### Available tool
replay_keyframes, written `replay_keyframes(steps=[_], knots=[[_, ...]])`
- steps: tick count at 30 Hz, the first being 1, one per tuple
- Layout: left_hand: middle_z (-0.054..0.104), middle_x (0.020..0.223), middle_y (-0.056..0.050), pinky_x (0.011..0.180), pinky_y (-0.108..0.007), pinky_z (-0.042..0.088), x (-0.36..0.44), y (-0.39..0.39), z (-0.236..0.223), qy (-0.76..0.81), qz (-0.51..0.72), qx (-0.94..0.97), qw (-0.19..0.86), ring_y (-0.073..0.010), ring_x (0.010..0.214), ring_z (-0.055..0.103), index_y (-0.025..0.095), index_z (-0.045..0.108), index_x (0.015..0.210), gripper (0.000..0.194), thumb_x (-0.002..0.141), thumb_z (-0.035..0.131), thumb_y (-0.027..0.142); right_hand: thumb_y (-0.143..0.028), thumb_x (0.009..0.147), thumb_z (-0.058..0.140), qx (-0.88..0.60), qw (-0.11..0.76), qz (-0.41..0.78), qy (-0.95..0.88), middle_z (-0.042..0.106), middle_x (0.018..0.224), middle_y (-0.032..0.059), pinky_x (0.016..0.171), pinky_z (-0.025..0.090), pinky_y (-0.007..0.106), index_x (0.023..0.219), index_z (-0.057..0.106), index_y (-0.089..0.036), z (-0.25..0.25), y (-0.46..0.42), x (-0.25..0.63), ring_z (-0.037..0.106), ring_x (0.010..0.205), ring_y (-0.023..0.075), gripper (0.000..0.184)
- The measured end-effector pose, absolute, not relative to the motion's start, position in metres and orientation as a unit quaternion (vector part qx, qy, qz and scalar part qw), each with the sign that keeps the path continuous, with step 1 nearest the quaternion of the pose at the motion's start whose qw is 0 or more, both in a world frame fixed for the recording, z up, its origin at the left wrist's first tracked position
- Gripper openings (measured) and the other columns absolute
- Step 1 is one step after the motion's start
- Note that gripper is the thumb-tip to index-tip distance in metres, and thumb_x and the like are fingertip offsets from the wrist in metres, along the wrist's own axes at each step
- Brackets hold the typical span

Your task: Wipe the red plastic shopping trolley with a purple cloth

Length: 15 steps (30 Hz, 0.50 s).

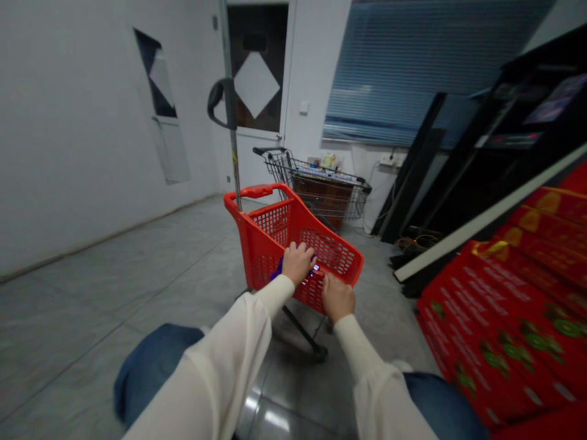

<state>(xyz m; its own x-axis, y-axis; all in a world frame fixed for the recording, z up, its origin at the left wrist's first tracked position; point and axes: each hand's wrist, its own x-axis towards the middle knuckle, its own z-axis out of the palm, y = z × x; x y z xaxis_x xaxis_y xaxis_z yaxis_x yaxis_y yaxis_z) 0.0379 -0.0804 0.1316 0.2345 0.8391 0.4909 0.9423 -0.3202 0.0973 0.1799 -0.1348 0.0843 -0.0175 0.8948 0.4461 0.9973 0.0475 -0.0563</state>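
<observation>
A small red plastic shopping cart (266,244) with perforated basket sides stands on the floor right in front of me. At the top edge of its near side, my left hand (298,263) is closed over a bunched purple cloth (277,269), which sticks out to the left of the fingers. The cloth lies against the basket wall and is mostly hidden under the hand. Further right on the same rim, my right hand (338,297) is closed, with its fingers curled over the edge. A grey pole with a dark handle (222,102) rises behind the cart's push bar.
Behind is a dark wire shopping cart (316,177) with a brown box (321,197) near it. Red cartons (499,318) are stacked close on the right, by leaning dark panels (413,177). A white wall (68,122) runs along the left; a door (257,153) stands at the back.
</observation>
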Motion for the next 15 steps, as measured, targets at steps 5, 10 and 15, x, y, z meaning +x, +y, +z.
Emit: replay_keyframes(steps=[5,10,15], knots=[[0.060,0.107,-0.011,0.082,-0.039,0.040,0.028,-0.071,0.129,-0.560,-0.235,-0.786,0.117,-0.0284,0.105,0.046,0.022,0.067,0.103,0.032,0.098,0.046,0.045,-0.028,0.104,0.031,-0.696,0.160,-0.124,-0.689,0.074,0.089,0.0097,0.068,0.038,0.026,0.103,0.067,-0.017,0.093,-0.139,0.171,0.069,0.077,0.0162,0.037],[0.060,0.106,-0.011,0.086,-0.039,0.040,-0.002,-0.060,0.131,-0.537,-0.228,-0.804,0.118,-0.0269,0.103,0.047,0.022,0.068,0.103,0.032,0.097,0.047,0.046,-0.026,0.103,0.034,-0.670,0.158,-0.100,-0.718,0.075,0.091,0.0091,0.072,0.040,0.027,0.112,0.068,-0.019,0.100,-0.145,0.156,0.069,0.080,0.0167,0.035],[0.061,0.103,-0.011,0.088,-0.039,0.039,-0.013,-0.065,0.134,-0.545,-0.211,-0.804,0.112,-0.0264,0.102,0.048,0.021,0.069,0.100,0.031,0.096,0.051,0.045,-0.025,0.101,0.038,-0.578,0.207,-0.104,-0.783,0.075,0.094,0.0100,0.090,0.038,0.030,0.094,0.074,-0.018,0.092,-0.145,0.173,0.063,0.098,0.0193,0.037]])
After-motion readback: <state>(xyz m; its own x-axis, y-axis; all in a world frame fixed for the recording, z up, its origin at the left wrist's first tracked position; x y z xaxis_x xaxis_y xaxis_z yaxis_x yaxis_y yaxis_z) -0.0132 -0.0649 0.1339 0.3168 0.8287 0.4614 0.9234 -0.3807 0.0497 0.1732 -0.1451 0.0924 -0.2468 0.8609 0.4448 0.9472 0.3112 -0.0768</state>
